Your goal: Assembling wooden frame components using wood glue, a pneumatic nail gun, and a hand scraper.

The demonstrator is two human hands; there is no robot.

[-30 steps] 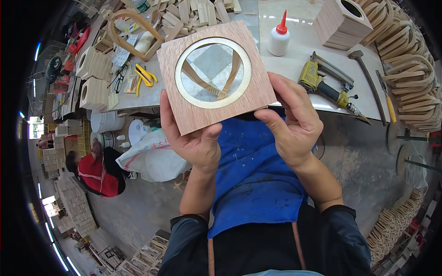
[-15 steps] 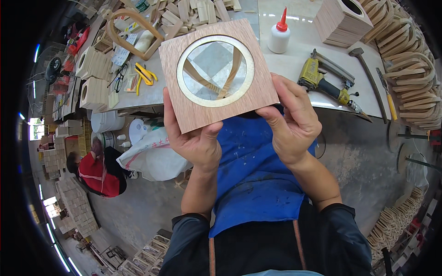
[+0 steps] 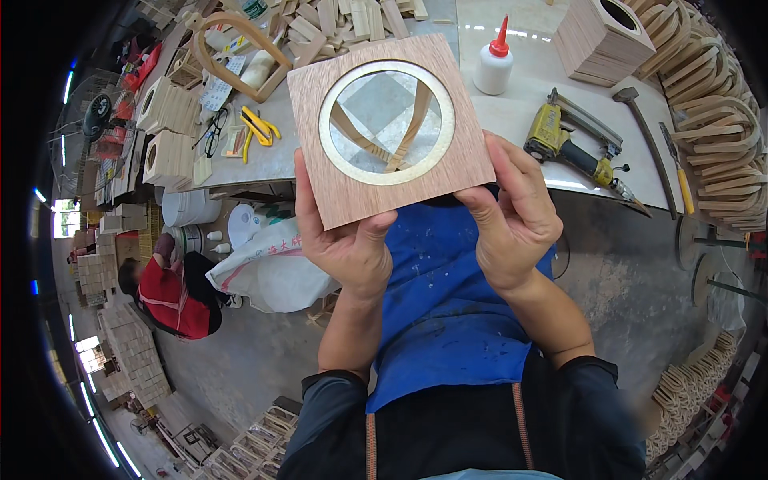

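Note:
Between my two hands, above the bench's front edge, I hold a square wooden box (image 3: 314, 96) with a large round opening facing me. A pale ring lines the opening, and a clear pane seems to fill it; two wooden strips meeting in a V show through. My left hand (image 3: 350, 244) grips the box's lower left corner, thumb on the near edge. Closed on the lower right corner is my right hand (image 3: 516, 220), its thumb under the edge. The fingertips behind the box are hidden.
On the bench (image 3: 480, 128) lie a yellow nail gun (image 3: 564, 144), a hammer (image 3: 640, 128), yellow pliers (image 3: 258, 132) and a white glue bottle (image 3: 494, 68). Wood offcuts (image 3: 344, 24) pile at the back. Bent wooden hoops (image 3: 720, 128) stack at right. A person in red (image 3: 172, 296) sits at left.
The box and both hands stay in nearly the same pose. The whole scene has shifted slightly to the right in the picture.

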